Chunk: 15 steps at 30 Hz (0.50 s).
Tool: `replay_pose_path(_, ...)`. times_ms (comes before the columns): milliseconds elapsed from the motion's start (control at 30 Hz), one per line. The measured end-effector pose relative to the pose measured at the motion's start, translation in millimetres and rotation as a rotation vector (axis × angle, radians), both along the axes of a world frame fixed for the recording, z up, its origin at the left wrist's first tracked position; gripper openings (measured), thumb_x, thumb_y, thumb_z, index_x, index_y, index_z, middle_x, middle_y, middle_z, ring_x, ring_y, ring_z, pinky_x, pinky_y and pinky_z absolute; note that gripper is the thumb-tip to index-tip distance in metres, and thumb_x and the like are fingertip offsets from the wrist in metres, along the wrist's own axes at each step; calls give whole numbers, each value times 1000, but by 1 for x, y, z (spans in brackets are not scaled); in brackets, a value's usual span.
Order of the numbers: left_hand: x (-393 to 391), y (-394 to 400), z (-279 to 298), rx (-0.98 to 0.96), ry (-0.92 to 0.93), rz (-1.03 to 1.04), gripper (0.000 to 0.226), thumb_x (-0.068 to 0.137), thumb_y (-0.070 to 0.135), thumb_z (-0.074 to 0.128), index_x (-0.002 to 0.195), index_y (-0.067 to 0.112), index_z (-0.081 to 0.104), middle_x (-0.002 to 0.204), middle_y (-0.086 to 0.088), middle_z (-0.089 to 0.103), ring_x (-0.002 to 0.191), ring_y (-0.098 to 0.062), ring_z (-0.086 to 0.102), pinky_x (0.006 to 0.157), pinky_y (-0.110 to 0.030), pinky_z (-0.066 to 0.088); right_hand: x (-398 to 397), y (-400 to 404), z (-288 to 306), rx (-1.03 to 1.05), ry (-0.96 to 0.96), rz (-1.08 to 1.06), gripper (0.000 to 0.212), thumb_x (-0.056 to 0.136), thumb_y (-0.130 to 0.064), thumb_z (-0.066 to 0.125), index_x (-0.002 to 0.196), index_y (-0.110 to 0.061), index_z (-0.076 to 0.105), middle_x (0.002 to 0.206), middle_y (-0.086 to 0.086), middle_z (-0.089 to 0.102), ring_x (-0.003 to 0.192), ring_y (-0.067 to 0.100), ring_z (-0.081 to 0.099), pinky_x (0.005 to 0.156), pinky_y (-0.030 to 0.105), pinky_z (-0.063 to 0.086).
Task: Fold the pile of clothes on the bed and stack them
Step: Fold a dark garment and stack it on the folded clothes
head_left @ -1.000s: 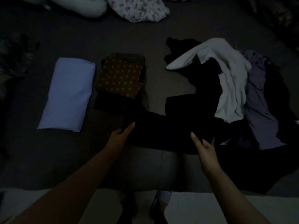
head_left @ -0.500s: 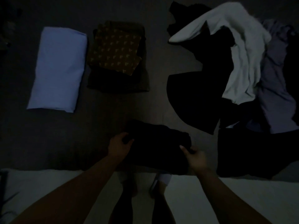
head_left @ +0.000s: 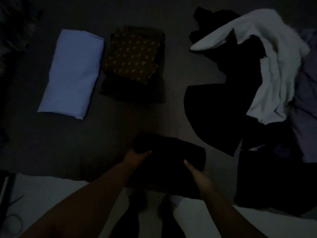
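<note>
Dim light covers the dark bed [head_left: 120,134], and its near edge runs across the bottom of my view with pale floor [head_left: 197,220] below it. At the far left a folded light blue garment [head_left: 72,73] lies flat on the bed. Just beside it, to the right, sits a folded stack [head_left: 133,64]: a brown piece with a small repeated pattern on top of darker folded cloth, slightly askew. Nearer to me, by the bed's edge, is the folded black garment [head_left: 171,162] I am working on, a thick dark bundle. My left hand [head_left: 137,157] holds its left end; the thumb lies on top, and the fingers go under the fabric where I cannot see them. My right hand [head_left: 195,170] takes the right end, thumb pressed on top and fingers wrapped under the edge, so both of my grips are closed on this one piece. Whether the bundle rests on the bed or is lifted just clear of it I cannot tell in this light. To the right lies the unfolded pile [head_left: 248,83]: black clothes spread out, a white garment [head_left: 271,66] draped over them, and a greyish purple piece [head_left: 305,109] at the far right edge.
</note>
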<state>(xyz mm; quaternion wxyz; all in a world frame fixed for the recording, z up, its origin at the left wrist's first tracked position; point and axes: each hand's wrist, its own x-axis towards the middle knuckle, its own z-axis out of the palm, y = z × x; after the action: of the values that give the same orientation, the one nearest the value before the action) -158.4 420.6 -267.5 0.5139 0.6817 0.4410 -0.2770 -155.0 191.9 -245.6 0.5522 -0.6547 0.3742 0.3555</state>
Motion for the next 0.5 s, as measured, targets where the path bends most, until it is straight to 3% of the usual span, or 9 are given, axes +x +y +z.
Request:
replay_pose_path(100,13,-8,17,-152,-9,118,47,83,16,70,125,4,55,122,-9,58,112,-25,57,97,-33,45,24,11,4,-184,-155,176,56,86,-26,67,134,-9,44,132,13,54,120,30,51,102,40,41)
replay_pose_path(233,28,-1,48,-157,-174,362,42,88,14,63,128,8,51,121,-10,58,112,-28,56,98,-37,44,92,29,44,-249,-358,392,42,86,-16,66,126,-9,53,115,6,62,109,22,58,90,27,44)
replay_pose_path(333,43,15,75,-195,-307,577,12,91,13,58,102,16,58,90,3,60,86,-18,58,77,-31,46,169,59,85,-307,-559,543,34,83,-16,69,115,-11,61,103,2,64,100,18,60,83,24,44)
replay_pose_path(400,62,31,85,-206,-390,617,11,91,15,57,82,21,61,79,4,61,77,-14,58,72,-27,47,224,90,111,-329,-671,634,32,82,-19,69,112,-11,63,100,1,63,96,16,60,80,25,47)
replay_pose_path(467,91,51,78,-201,-433,698,7,88,22,60,90,20,67,94,-3,68,92,-19,63,84,-33,50,275,128,128,-357,-783,718,35,81,-24,68,114,-14,64,103,1,65,99,18,62,84,29,50)
replay_pose_path(500,108,61,74,-223,-421,738,18,87,26,59,100,16,67,107,-6,68,100,-22,62,89,-36,49,299,149,133,-399,-856,754,38,81,-27,68,117,-17,63,109,1,65,103,19,61,89,32,50)
